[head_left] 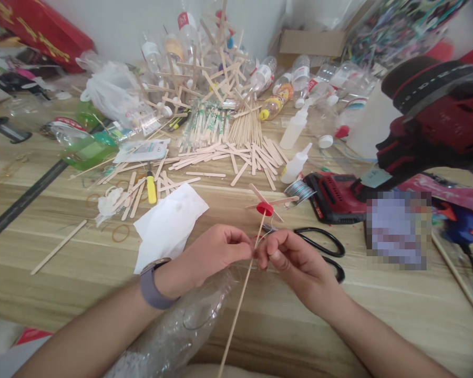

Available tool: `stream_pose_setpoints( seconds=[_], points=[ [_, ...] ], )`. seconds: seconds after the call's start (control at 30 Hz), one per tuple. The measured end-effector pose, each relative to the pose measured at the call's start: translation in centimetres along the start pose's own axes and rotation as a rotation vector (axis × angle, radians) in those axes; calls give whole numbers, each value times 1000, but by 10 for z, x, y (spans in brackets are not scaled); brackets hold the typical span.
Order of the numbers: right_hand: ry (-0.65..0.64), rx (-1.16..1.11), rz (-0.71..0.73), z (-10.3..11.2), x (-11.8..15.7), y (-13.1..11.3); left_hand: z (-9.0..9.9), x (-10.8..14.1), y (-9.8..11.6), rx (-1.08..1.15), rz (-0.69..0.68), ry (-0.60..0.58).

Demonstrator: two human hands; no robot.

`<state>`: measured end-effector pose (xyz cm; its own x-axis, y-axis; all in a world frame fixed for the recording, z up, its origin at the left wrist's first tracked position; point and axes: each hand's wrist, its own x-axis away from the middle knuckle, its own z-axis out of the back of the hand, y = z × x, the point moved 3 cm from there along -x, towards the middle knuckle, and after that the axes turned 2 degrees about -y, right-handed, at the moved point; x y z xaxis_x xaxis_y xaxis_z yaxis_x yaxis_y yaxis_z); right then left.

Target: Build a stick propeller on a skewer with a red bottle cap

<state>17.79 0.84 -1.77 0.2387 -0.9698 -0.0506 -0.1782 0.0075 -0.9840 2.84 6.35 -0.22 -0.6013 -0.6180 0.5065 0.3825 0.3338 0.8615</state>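
Wood-grained tabletop (43,294) spreads beneath. The left hand (216,253) pinches a slender pale wooden stick (241,304) between the hands; the right hand (301,268) curls alongside, hold unclear, below a round red plastic cap (265,209). Likely fastening; next needs steadiness.

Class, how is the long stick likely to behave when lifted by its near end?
The long stick looks thin: probably light, perhaps apt to snap. Its straightness suggests some stiffness. The red cap and crossed sticks at its far end may make it tip-heavy.

Thin pale skewer (238,307) aslant, upper end at a red cap (261,208), crossed flat wooden sticks (283,200) behind.
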Motion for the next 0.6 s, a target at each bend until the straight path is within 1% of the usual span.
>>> stream_pose_setpoints(
  seconds=[0.13,0.4,0.6],
  points=[
    [-14,31,3,-2,0,-1,-1,1,2,-33,14,14],
    [-25,49,13,-3,0,-3,-1,1,2,-25,15,0],
    [-36,60,6,-4,1,-1,-1,0,1,-60,30,-18]
  ],
)
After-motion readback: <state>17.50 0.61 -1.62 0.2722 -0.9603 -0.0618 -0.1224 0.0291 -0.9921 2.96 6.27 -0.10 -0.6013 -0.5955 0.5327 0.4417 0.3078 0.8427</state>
